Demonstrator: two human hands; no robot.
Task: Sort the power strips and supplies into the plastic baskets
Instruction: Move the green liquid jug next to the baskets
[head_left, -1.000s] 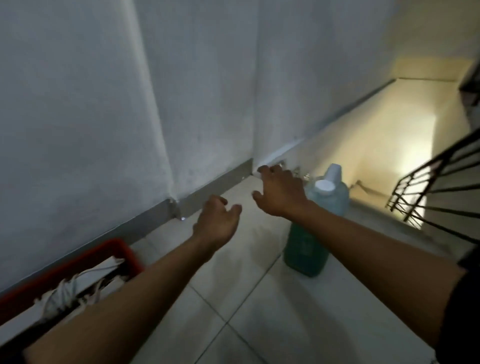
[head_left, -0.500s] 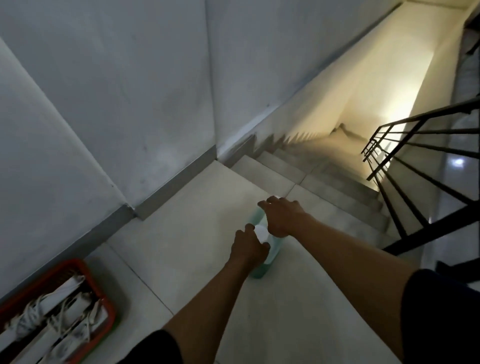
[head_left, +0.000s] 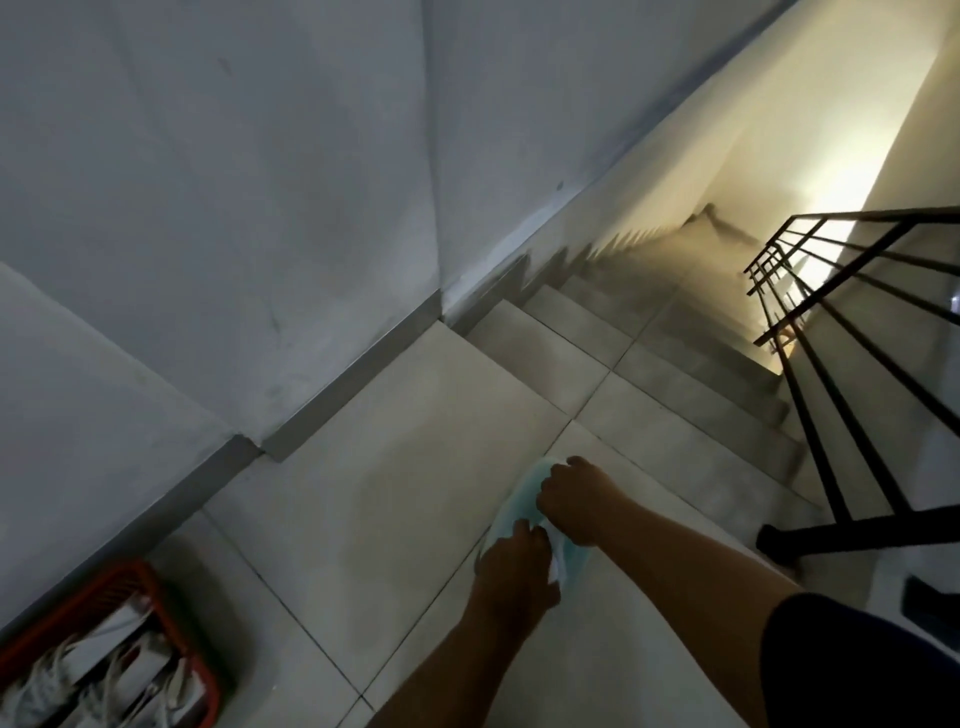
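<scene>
A green plastic jug (head_left: 519, 501) with a white cap stands on the tiled landing near the top stair. My right hand (head_left: 576, 501) is closed over its upper part, and my left hand (head_left: 514, 571) grips it lower down, near the cap side. Most of the jug is hidden by both hands. At the bottom left sits a red plastic basket (head_left: 200, 670) holding several white power strips (head_left: 98, 675) with coiled cords.
Stairs (head_left: 675, 374) drop away just beyond the jug, toward a lit lower landing. A black metal railing (head_left: 841, 415) runs along the right. Grey walls with a skirting board (head_left: 332, 395) close the left side. Pale floor tiles (head_left: 363, 519) lie between basket and jug.
Both hands reached down from open air onto the jug and closed on it. My view tilted downward and drew closer, bringing the stairs and basket contents into sight.
</scene>
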